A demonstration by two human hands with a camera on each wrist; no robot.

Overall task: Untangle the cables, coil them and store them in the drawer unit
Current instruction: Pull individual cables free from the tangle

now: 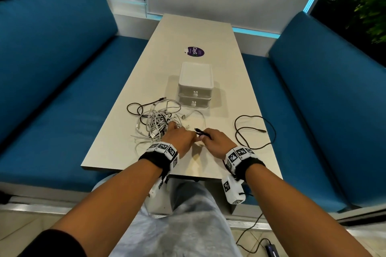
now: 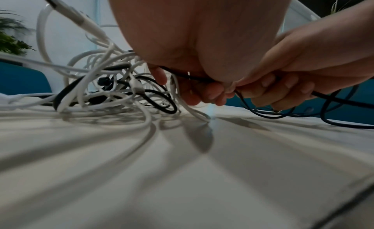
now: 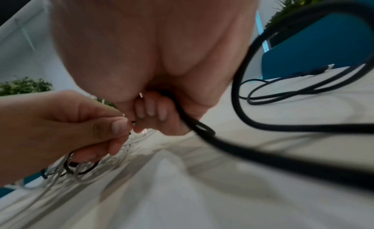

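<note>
A tangle of white and black cables (image 1: 158, 121) lies on the table (image 1: 188, 33) left of centre, in front of the white two-drawer unit (image 1: 196, 87); both drawers are closed. A separate black cable (image 1: 255, 131) loops loose on the right. My right hand (image 1: 212, 139) grips one end of it, its plug (image 1: 198, 130) poking out to the left. My left hand (image 1: 181, 136) meets the right hand at the tangle's edge and pinches the same black cable (image 3: 183, 112) between thumb and forefinger (image 3: 118, 127). In the left wrist view the tangle (image 2: 113, 88) sits just behind my curled fingers (image 2: 210, 93).
Blue bench seats (image 1: 62, 81) run along both sides of the table. A purple sticker (image 1: 194, 51) lies beyond the drawer unit. The table's near edge (image 1: 146, 170) is just behind my wrists. A black device with a cable (image 1: 271, 249) lies on the floor.
</note>
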